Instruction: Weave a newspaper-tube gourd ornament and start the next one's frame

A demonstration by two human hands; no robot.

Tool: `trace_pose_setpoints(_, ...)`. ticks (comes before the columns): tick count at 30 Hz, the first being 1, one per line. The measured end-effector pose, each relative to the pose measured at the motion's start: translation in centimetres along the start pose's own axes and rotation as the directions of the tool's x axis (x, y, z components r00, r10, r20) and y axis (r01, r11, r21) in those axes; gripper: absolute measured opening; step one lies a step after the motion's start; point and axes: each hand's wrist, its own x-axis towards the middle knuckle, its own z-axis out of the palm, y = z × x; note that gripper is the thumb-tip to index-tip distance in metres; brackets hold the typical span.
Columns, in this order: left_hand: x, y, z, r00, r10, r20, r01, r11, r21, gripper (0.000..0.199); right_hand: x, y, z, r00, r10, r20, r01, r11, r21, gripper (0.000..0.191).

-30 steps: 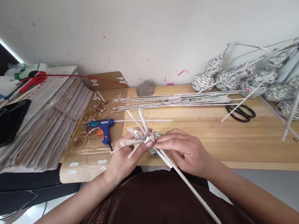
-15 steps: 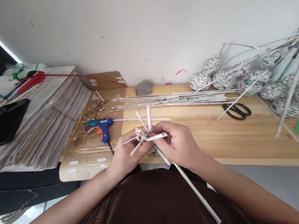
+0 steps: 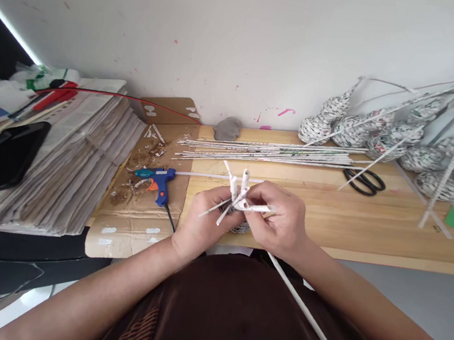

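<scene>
Two bare hands meet over the near edge of the wooden worktop (image 3: 370,228), both closed on a woven paper piece (image 3: 240,227) with short rolled tubes splaying from its top. The left hand (image 3: 206,217) has its grip around the neck; the right hand (image 3: 281,219) pinches at the tubes' base. One long paper tube (image 3: 297,299) slants from below the right hand across the brown clothing (image 3: 249,318). Beyond lie a bundle of paper sticks (image 3: 275,153) and black-handled scissors (image 3: 363,182); a blue glue gun (image 3: 162,184) rests on cardboard (image 3: 138,208).
</scene>
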Motion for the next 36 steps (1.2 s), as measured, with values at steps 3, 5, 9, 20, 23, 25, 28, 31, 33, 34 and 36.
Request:
trace_pose_setpoints(3, 0.3, 0.1, 0.1, 0.999, -0.033, 0.006, 0.033, 0.999, 0.043, 0.007, 0.2, 0.0, 0.2, 0.996, 0.084, -0.004, -0.083, 0.992, 0.091, 0.011)
trace_pose_setpoints(5, 0.5, 0.1, 0.1, 0.999, -0.046, 0.021, 0.045, 0.998, 0.046, 0.008, 0.2, 0.2, 0.1, 0.992, 0.124, 0.018, -0.125, 0.984, 0.123, 0.012)
trace_pose_setpoints(9, 0.7, 0.2, 0.0, 0.999, -0.022, 0.047, 0.023, 1.000, -0.015, 0.013, 0.2, 0.4, -0.5, 0.981, 0.152, 0.122, -0.158, 0.987, 0.040, 0.008)
trace_pose_setpoints(20, 0.7, 0.4, 0.1, 0.998, -0.048, 0.045, 0.044, 0.996, 0.081, 0.007, 0.2, 0.2, 0.6, 0.999, 0.045, 0.011, -0.045, 0.999, -0.004, 0.012)
trace_pose_setpoints(23, 0.7, 0.2, 0.1, 0.998, -0.044, 0.037, 0.041, 0.996, 0.083, 0.010, 0.3, 0.5, 0.8, 0.990, 0.141, 0.019, -0.142, 0.987, 0.077, 0.013)
trace_pose_setpoints(25, 0.7, 0.2, 0.2, 0.999, -0.021, 0.034, 0.019, 0.998, 0.062, 0.009, 0.4, 0.5, 0.2, 0.970, 0.223, 0.093, -0.235, 0.961, 0.144, 0.013)
trace_pose_setpoints(28, 0.6, 0.5, 0.2, 0.998, 0.053, 0.025, -0.054, 0.996, 0.067, 0.021, 0.5, -0.1, -1.4, 0.917, 0.282, 0.280, -0.336, 0.927, 0.166, 0.007)
trace_pose_setpoints(31, 0.6, 0.8, 0.2, 0.996, 0.087, 0.034, -0.091, 0.987, 0.131, 0.061, 0.5, -0.6, -2.6, 0.887, 0.255, 0.385, -0.319, 0.941, 0.111, 0.020)
trace_pose_setpoints(33, 0.6, 0.9, 0.2, 0.997, 0.066, 0.046, -0.074, 0.975, 0.211, 0.074, 0.5, -0.7, -2.7, 0.888, 0.218, 0.404, -0.264, 0.963, 0.060, 0.019)
trace_pose_setpoints(34, 0.6, 0.9, 0.3, 0.997, 0.050, 0.052, -0.061, 0.965, 0.254, 0.078, 0.5, -0.6, -2.6, 0.894, 0.195, 0.404, -0.231, 0.972, 0.043, 0.018)
trace_pose_setpoints(36, 0.5, 0.9, 0.4, 0.999, 0.028, 0.042, -0.040, 0.947, 0.318, 0.082, 0.7, -0.4, -2.3, 0.915, 0.142, 0.377, -0.165, 0.986, 0.029, 0.017)
